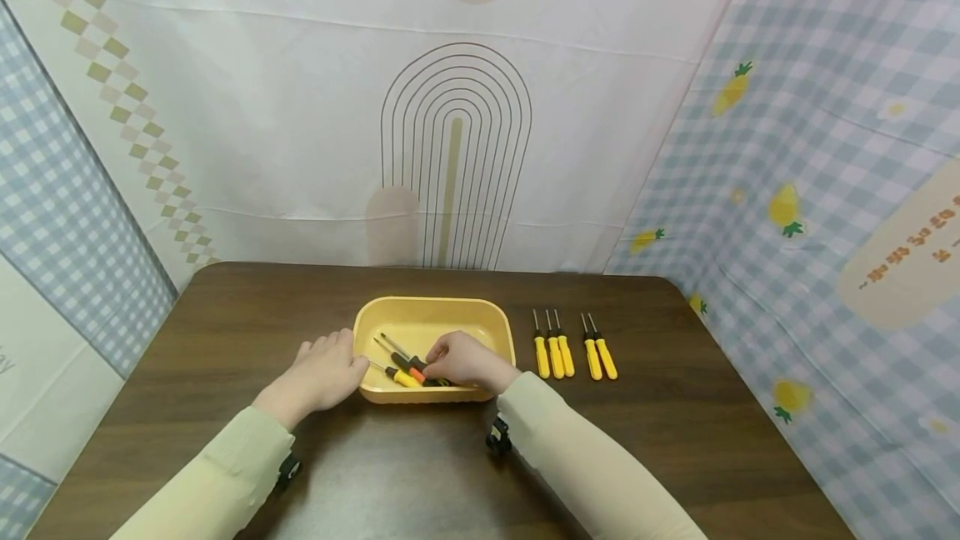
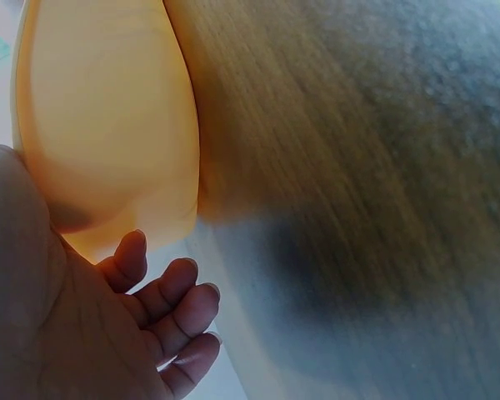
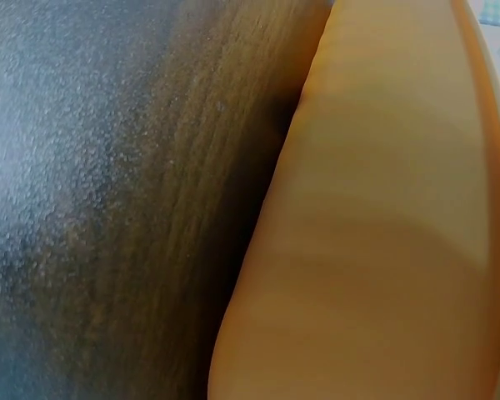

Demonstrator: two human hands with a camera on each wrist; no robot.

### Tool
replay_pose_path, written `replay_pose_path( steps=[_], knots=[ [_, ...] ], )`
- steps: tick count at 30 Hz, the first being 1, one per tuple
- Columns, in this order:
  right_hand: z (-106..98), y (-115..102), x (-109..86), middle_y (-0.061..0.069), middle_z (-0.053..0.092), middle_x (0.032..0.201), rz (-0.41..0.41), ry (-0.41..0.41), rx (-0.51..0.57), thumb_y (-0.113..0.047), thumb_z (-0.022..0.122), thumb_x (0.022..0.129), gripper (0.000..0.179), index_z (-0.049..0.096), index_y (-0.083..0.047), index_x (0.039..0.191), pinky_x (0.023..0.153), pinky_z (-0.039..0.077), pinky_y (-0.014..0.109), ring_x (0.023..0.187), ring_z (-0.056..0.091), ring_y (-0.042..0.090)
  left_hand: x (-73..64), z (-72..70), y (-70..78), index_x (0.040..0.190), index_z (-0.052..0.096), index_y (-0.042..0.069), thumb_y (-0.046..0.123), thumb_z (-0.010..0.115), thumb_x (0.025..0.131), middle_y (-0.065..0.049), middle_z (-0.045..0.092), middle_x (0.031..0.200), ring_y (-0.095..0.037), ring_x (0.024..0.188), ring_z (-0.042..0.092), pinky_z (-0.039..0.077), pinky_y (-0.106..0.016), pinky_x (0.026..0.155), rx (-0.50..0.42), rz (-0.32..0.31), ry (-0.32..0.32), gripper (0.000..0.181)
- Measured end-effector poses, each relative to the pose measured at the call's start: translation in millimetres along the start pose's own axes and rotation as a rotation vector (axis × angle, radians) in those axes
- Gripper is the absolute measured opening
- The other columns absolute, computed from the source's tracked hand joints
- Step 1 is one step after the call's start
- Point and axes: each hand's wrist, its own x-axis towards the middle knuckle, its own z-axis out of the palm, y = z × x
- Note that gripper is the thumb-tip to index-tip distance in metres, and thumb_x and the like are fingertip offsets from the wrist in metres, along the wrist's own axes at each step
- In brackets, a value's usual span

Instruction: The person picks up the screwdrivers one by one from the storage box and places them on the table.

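A yellow plastic bin (image 1: 435,304) stands on the table with several screwdrivers lying in its left and middle part. One is a yellow-handled screwdriver (image 1: 406,378); next to it lies a black-handled screwdriver with an orange end (image 1: 416,374). My right hand (image 1: 467,361) reaches into the bin over the front wall, fingertips bent down at the handles; whether they pinch one is hidden. The right wrist view shows only the bin's outer wall (image 3: 375,208) and table. My left hand (image 1: 324,369) rests at the bin's left end, thumb at the rim, fingers (image 2: 183,312) loosely bent outside the wall.
Right of the bin, several yellow-handled screwdrivers lie on the brown table (image 1: 675,440), tips pointing away: a group of three screwdrivers (image 1: 555,355) and a pair of screwdrivers (image 1: 598,358). A white patterned cloth (image 1: 300,148) hangs behind the table, with checked cloth (image 1: 810,148) at the right.
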Motion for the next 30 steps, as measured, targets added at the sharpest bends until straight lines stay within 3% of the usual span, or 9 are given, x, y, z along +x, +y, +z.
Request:
replay_pose_path(
  steps=[12,23,30],
  knots=[
    [4,-2,2.2,-0.006,0.063,0.074,0.013,-0.017,-0.043,-0.015,0.073,0.082,0.004,0.074,-0.011,0.081,0.059,0.041,0.026,0.063,0.049,0.010,0.7,0.8,-0.9,0.105,0.049,0.000,0.031,0.045,0.094,-0.006,0.046,0.086,-0.024,0.078,0.042,0.031,-0.042,0.072,-0.004,-0.004,0.006,0.034],
    [-1,1,-0.4,-0.005,0.054,0.061,0.036,-0.010,-0.044,-0.017,0.073,0.082,0.012,0.070,-0.015,0.070,0.048,0.033,0.025,0.052,0.041,0.009,0.0,1.4,-0.8,0.105,0.049,-0.001,0.031,0.045,0.093,-0.007,0.047,0.087,-0.025,0.078,0.043,0.031,-0.043,0.072,-0.006,-0.001,0.016,0.034],
    [-10,5,-3.4,-0.002,0.063,0.072,0.011,0.042,0.006,-0.016,0.071,0.082,0.004,0.071,-0.015,0.078,0.046,0.036,0.026,0.050,0.042,0.010,-1.0,1.2,-0.4,0.100,0.048,0.002,0.030,0.044,0.094,-0.006,0.046,0.085,-0.025,0.077,0.042,0.030,-0.043,0.072,-0.010,0.008,0.013,0.029]
  ],
)
